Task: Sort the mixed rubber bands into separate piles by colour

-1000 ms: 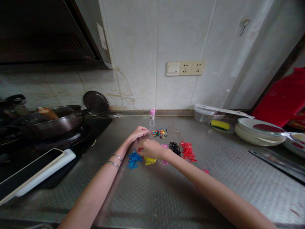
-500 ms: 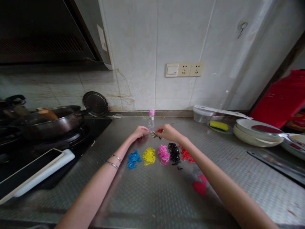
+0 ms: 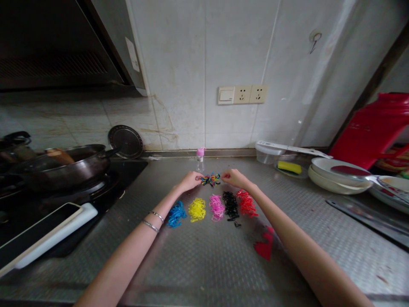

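A mixed pile of small coloured bands [image 3: 210, 180] lies on the metal counter between my two hands. My left hand [image 3: 191, 181] touches the pile's left edge with its fingers pressed together. Just right of the pile is my right hand [image 3: 234, 177], its fingers closed; what they hold, if anything, is too small to see. Nearer to me, single-colour heaps lie in a row: blue [image 3: 177, 214], yellow [image 3: 197, 209], pink [image 3: 216, 207], black [image 3: 230, 205] and red [image 3: 246, 203]. Behind the mixed pile stands a small clear bottle with a pink cap [image 3: 200, 158].
On the left, a pan [image 3: 70, 164] sits on the stove, with a white-edged tray-like object [image 3: 54, 238] before it. To the right are a plastic tub [image 3: 269, 153], a yellow sponge [image 3: 289, 167], bowls [image 3: 338, 181] and a knife [image 3: 367, 219]. A red piece [image 3: 264, 246] lies by my right forearm.
My right hand has moved right, off the mixed pile, uncovering more of it. My left hand has shifted slightly against the pile's left edge. The whole view has shifted a little.
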Tool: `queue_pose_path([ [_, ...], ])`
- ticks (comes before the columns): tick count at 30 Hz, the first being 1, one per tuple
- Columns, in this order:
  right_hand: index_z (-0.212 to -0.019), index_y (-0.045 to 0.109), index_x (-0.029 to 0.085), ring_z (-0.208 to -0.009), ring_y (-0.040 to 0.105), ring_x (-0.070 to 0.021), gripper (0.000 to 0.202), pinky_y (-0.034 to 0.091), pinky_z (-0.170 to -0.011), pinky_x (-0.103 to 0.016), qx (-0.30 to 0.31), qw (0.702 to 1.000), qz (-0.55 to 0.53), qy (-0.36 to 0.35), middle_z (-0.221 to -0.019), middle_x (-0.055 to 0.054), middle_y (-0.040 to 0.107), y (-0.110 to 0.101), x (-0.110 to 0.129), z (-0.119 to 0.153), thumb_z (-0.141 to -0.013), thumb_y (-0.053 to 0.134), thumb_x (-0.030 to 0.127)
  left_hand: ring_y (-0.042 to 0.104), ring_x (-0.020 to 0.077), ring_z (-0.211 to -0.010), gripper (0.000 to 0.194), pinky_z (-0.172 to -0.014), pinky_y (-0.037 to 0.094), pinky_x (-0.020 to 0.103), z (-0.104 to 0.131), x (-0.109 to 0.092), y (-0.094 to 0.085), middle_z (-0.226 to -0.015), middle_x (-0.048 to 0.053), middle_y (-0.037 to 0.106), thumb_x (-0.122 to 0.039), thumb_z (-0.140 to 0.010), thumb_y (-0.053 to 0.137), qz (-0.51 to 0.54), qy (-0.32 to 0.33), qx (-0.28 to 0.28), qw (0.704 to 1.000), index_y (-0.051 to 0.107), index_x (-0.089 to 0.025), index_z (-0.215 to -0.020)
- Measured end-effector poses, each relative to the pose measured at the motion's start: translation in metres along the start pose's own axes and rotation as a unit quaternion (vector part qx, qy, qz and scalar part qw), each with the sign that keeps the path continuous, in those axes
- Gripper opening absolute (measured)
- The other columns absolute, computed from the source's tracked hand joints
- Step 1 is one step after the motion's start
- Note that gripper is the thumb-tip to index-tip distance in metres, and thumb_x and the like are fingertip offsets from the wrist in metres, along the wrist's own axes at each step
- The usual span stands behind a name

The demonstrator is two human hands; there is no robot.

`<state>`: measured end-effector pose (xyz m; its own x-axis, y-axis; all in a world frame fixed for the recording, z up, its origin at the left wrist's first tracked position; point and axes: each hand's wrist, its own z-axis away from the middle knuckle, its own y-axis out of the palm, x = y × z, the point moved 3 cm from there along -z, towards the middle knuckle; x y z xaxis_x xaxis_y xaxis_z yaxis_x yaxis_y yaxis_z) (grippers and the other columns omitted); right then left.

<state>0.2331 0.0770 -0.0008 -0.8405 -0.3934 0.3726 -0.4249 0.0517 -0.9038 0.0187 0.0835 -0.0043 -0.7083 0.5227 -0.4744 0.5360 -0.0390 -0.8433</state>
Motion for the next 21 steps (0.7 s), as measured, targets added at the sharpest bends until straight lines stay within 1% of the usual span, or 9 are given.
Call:
queue_pose_path([
  [4,-0.079,0.068,0.016,-0.066,0.056,-0.0121,0.021,0.038,-0.06,-0.015,0.002,1.0,0.007,0.002,-0.072,-0.003,0.066,-0.002,0.001,0.0,-0.07,0.05,0.024,0.043,0.0095,-0.052,0.03,-0.051,0.029,0.019,0.001,0.002,0.001,-0.059,0.001,0.057,-0.018,-0.071,0.049,-0.02,0.01,0.006,1.0,0.066,-0.016,-0.095],
  [8,-0.079,0.067,0.016,-0.067,0.056,-0.0118,0.022,0.038,-0.061,-0.015,0.003,1.0,0.008,0.001,-0.074,-0.003,0.066,-0.001,0.0,-0.001,-0.07,0.048,0.023,0.044,0.0097,-0.052,0.025,-0.051,0.029,0.019,0.0,0.009,0.002,-0.061,0.002,0.059,-0.02,-0.071,0.051,-0.03,0.01,-0.01,0.999,0.067,-0.015,-0.089],
  [13,-0.079,0.067,0.017,-0.068,0.056,-0.0124,0.022,0.037,-0.061,-0.016,0.01,1.0,0.012,0.003,-0.075,-0.004,0.066,0.0,-0.001,-0.002,-0.071,0.048,0.024,0.05,0.0115,-0.057,0.023,-0.054,0.032,0.02,-0.001,0.015,0.004,-0.067,0.004,0.062,-0.026,-0.072,0.052,-0.035,0.006,-0.017,0.999,0.067,-0.015,-0.086],
  [17,-0.078,0.067,0.018,-0.068,0.056,-0.0123,0.022,0.037,-0.06,-0.016,0.006,1.0,0.024,-0.003,-0.074,-0.003,0.065,0.0,0.001,-0.001,-0.071,0.047,0.024,0.052,0.0123,-0.059,0.022,-0.055,0.034,0.02,-0.001,0.018,0.005,-0.068,0.004,0.063,-0.026,-0.072,0.052,-0.046,-0.009,-0.022,0.999,0.067,-0.015,-0.082],
  [21,-0.078,0.067,0.019,-0.068,0.056,-0.0123,0.023,0.036,-0.058,-0.016,0.003,1.0,0.028,-0.001,-0.074,-0.003,0.065,0.001,0.002,0.001,-0.071,0.046,0.025,0.052,0.0123,-0.06,0.021,-0.057,0.035,0.021,0.0,0.017,0.003,-0.068,0.005,0.064,-0.025,-0.072,0.05,-0.053,-0.005,-0.035,0.998,0.067,-0.015,-0.08],
])
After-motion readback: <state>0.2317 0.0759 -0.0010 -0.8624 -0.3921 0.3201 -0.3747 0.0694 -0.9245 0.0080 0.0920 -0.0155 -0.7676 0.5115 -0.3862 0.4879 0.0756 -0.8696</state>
